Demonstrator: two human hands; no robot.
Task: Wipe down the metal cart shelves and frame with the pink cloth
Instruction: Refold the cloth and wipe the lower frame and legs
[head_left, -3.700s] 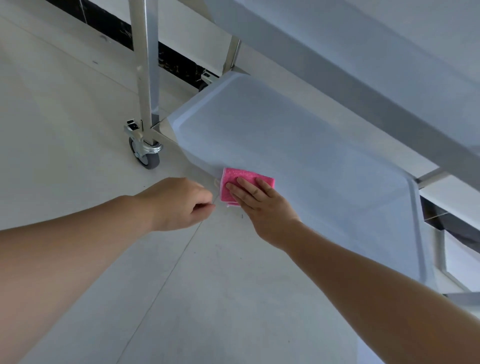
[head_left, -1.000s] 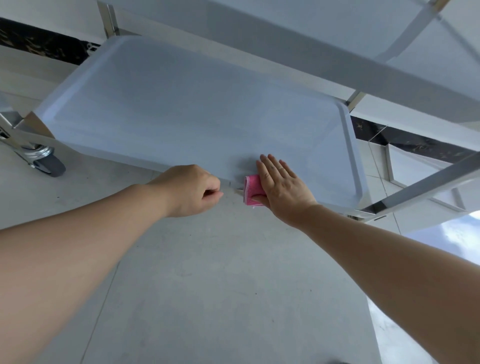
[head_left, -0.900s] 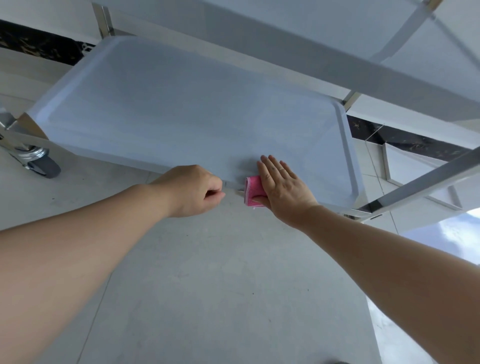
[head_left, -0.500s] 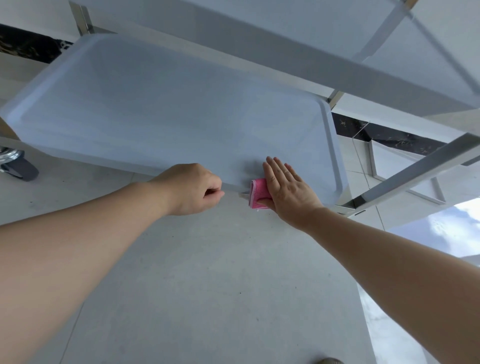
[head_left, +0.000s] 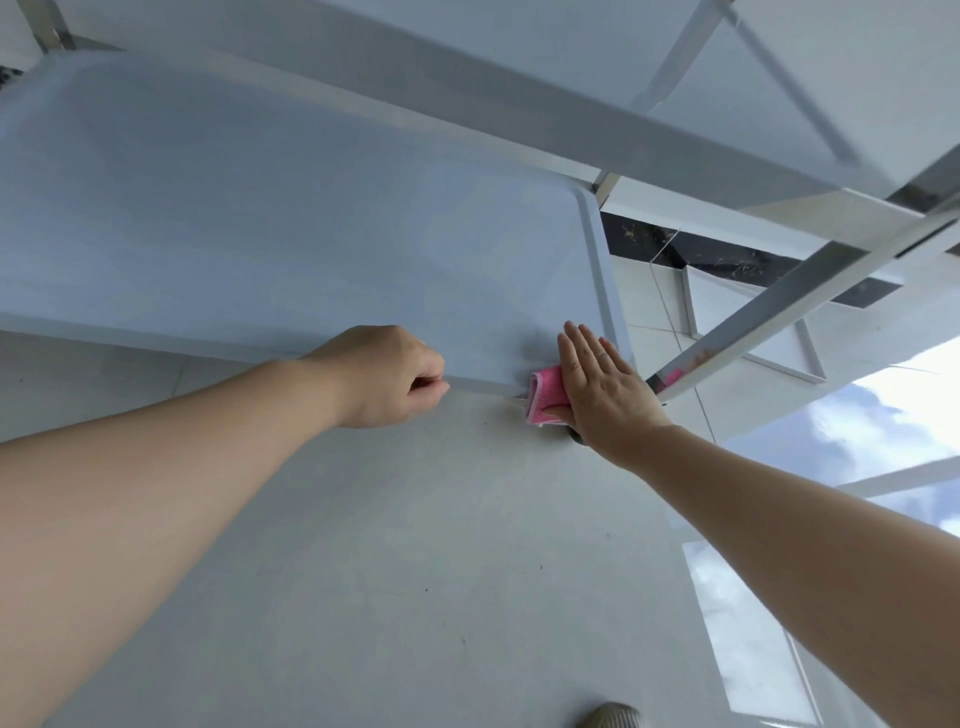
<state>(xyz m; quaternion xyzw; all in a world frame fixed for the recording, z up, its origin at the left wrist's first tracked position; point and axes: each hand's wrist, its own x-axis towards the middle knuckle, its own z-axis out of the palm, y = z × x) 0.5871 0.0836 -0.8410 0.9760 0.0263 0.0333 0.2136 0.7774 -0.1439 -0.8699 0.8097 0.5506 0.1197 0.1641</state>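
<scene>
The metal cart's bottom shelf (head_left: 291, 228) fills the upper left, a flat tray with a raised rim. My right hand (head_left: 602, 384) lies flat with fingers straight, pressing the folded pink cloth (head_left: 545, 394) against the shelf's near edge close to its right front corner. Only the cloth's left part shows beside my palm. My left hand (head_left: 387, 376) is curled with its fingertips pinching the shelf's front lip, a little left of the cloth. A shiny frame post (head_left: 779, 306) slants up from that corner, and the shelf above (head_left: 519, 98) crosses overhead.
Pale tiled floor (head_left: 415, 571) spreads below the cart. A wall with a dark marbled strip (head_left: 701, 254) runs behind the right side. Glossy tiles at the right reflect sky (head_left: 883, 426). The toe of a shoe (head_left: 610, 717) shows at the bottom edge.
My right hand has slid the pink cloth rightward along the shelf's front edge, from near the left corner to the right corner. My left hand followed along the lip.
</scene>
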